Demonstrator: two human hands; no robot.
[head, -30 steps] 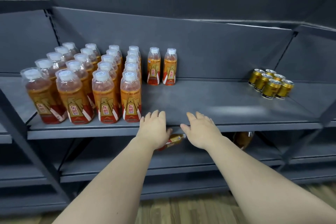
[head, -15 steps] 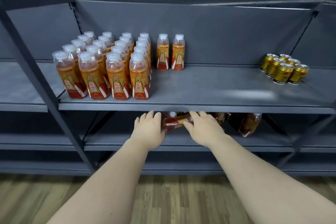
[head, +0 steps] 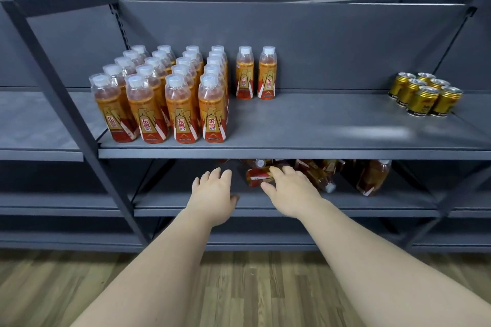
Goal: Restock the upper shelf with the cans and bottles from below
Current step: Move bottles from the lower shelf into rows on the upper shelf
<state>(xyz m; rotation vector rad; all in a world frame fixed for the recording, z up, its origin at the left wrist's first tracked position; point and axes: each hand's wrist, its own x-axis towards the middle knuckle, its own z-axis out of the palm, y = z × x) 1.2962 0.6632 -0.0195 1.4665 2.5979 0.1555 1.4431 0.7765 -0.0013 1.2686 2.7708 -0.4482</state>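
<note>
Right hand (head: pixel 291 192) at toppled bottle (head: pixel 256 176) under upper shelf (head: pixel 318 152); more bottles (head: pixel 317 175) beside.

Soft light coming from above, spreading evenly over upper shelf (head: pixel 305 125); pale glare patch glowing near its right front edge. Lower shelf (head: pixel 186 200) lying in shadow, bottles (head: pixel 316 175) there looking dim. Post (head: pixel 53 103) bowing at left edge.

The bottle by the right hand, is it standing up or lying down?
Lying down. The bottle rests on its side on the lower shelf, label sideways, with the right hand just over it.
</note>
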